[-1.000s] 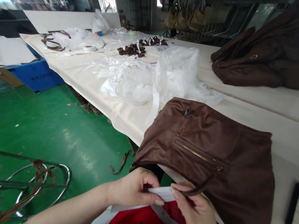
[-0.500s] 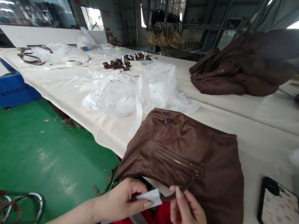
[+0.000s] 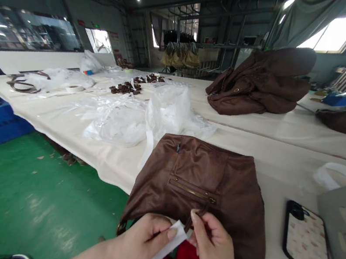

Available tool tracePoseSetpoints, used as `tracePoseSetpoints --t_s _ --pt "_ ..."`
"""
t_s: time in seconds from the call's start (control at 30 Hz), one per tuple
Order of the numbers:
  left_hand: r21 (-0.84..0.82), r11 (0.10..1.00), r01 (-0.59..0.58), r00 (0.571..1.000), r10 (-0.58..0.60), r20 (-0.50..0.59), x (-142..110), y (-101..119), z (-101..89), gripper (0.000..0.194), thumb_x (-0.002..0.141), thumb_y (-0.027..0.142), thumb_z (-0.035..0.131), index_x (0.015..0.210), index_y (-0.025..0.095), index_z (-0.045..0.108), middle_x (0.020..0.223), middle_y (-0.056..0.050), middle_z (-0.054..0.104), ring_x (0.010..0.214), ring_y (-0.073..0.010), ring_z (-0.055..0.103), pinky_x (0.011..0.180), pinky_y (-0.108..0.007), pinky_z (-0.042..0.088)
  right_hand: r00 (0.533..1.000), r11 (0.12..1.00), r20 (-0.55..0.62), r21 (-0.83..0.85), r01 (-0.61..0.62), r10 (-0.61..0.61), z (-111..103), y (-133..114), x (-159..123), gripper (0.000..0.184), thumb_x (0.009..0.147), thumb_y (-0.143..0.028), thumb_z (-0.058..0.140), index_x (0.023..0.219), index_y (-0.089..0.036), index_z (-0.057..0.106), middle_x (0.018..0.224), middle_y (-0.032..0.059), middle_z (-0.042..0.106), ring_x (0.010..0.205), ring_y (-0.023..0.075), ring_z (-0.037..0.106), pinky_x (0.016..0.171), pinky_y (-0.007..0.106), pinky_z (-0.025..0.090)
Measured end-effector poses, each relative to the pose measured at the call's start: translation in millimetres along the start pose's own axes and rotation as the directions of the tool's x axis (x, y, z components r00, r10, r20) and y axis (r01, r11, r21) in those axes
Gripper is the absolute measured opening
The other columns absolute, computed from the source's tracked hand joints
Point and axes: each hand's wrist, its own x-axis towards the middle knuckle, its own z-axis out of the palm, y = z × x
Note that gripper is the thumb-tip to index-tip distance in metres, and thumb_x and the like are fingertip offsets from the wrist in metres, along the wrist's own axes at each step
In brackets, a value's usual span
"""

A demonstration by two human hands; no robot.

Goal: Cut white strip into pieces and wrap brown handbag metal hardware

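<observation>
A brown leather-look bag (image 3: pixel 199 169) with a brass zipper lies at the table's near edge, its lower part towards me. My left hand (image 3: pixel 149 240) pinches a white strip (image 3: pixel 176 238) between thumb and fingers; the strip trails down below the hand. Close beside it, my right hand (image 3: pixel 212 242) is closed, thumb against fingertips, on a narrow brown strap (image 3: pixel 189 224) at the bag's near edge. The end of the white strip meets the strap between the two hands; whether they are joined I cannot tell.
Clear plastic bags (image 3: pixel 121 123) lie beyond the bag, with small brown pieces (image 3: pixel 127 88) farther back. A heap of brown bags (image 3: pixel 256 88) sits at the far right. At right are a phone (image 3: pixel 309 243) and a grey tape dispenser (image 3: pixel 342 228). Green floor (image 3: pixel 49 197) is at left.
The white strip has come closer to the strap and more of its length shows below my left hand. Both hands have drawn slightly closer together. The view has shifted to the right.
</observation>
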Motion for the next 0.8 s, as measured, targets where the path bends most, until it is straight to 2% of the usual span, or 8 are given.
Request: tracePoseSetpoints --t_s 0.13,0.23,0.3,0.4,0.5,0.63,0.7,0.8 --pt "0.217 0.976 -0.033 0.994 0.054 -0.091 6.5 -2.7 -1.5 0.045 0.098 0.037 0.038 0.058 0.017 0.034 0.068 0.000 0.042 0.065 -0.0107 0.041 0.061 -0.023 0.033 0.991 0.989 0.110 -0.115 0.094 -0.082 -2.8 -3.7 1.0 0.038 0.084 -0.054 0.058 0.072 -0.020 0.066 0.066 0.0016 0.065 0.063 0.0162 0.060 0.059 0.021 0.047" --pt "0.321 0.947 -0.034 0.993 0.069 -0.099 13.7 -1.9 -3.6 0.042 0.098 0.033 0.038 0.059 0.016 0.041 0.071 0.000 0.045 0.067 -0.0110 0.044 0.063 -0.024 0.034 0.978 0.945 0.178 -0.288 0.154 -0.105 -14.3 -7.0 0.9 0.040 0.087 -0.055 0.053 0.070 -0.021 0.065 0.059 0.0011 0.063 0.054 0.0154 0.058 0.050 0.022 0.045" --pt "0.362 0.932 -0.021 0.995 0.057 -0.088 18.5 -0.4 -4.9 0.042 0.098 0.032 0.039 0.060 0.016 0.043 0.071 0.000 0.045 0.066 -0.0106 0.045 0.062 -0.024 0.033 0.979 0.893 0.084 -0.401 0.204 -0.185 -25.3 -6.8 1.4 0.037 0.085 -0.055 0.055 0.075 -0.022 0.066 0.064 0.0017 0.066 0.052 0.0154 0.059 0.050 0.023 0.046" --pt "0.386 0.922 0.009 0.998 0.017 -0.065 24.4 1.6 -4.5 0.042 0.098 0.033 0.038 0.060 0.016 0.042 0.067 0.001 0.043 0.062 -0.0096 0.043 0.059 -0.023 0.032 0.942 0.841 -0.091 -0.484 0.243 -0.324 -39.1 -2.2 4.7 0.035 0.083 -0.052 0.059 0.101 -0.022 0.066 0.083 0.0035 0.071 0.058 0.0157 0.064 0.056 0.025 0.051" --pt "0.375 0.927 0.032 0.998 -0.009 -0.063 27.8 3.0 0.0 0.042 0.097 0.034 0.039 0.059 0.017 0.040 0.063 0.003 0.041 0.058 -0.0091 0.040 0.057 -0.023 0.031 0.915 0.815 -0.043 -0.474 0.334 -0.400 -42.4 2.4 10.4 0.030 0.087 -0.043 0.057 0.109 -0.025 0.064 0.093 0.0026 0.071 0.067 0.0153 0.067 0.065 0.025 0.054" --pt "0.339 0.938 0.076 0.995 -0.048 -0.091 32.0 3.8 6.6 0.043 0.097 0.038 0.037 0.059 0.018 0.037 0.060 0.003 0.039 0.056 -0.0090 0.037 0.054 -0.023 0.029 0.893 0.793 0.105 -0.424 0.438 -0.437 -36.8 2.6 17.0 0.018 0.091 -0.034 0.052 0.092 -0.026 0.068 0.092 0.0017 0.072 0.080 0.0176 0.068 0.074 0.027 0.053" --pt "0.321 0.943 0.093 0.991 -0.057 -0.120 36.5 2.7 7.2 0.044 0.096 0.039 0.037 0.058 0.018 0.036 0.059 0.004 0.038 0.056 -0.0090 0.036 0.054 -0.023 0.029 0.905 0.822 0.139 -0.380 0.424 -0.403 -36.4 3.0 19.0 0.018 0.091 -0.034 0.053 0.090 -0.025 0.069 0.090 0.0024 0.072 0.081 0.0187 0.068 0.075 0.028 0.053" --pt "0.293 0.951 0.095 0.988 -0.053 -0.146 46.2 -2.0 5.4 0.045 0.095 0.040 0.040 0.057 0.018 0.032 0.058 0.005 0.033 0.055 -0.0088 0.033 0.053 -0.023 0.026 0.954 0.905 0.100 -0.301 0.300 -0.283 -40.8 6.9 21.2 0.021 0.089 -0.040 0.055 0.089 -0.023 0.068 0.081 0.0030 0.071 0.070 0.0184 0.066 0.067 0.027 0.052"
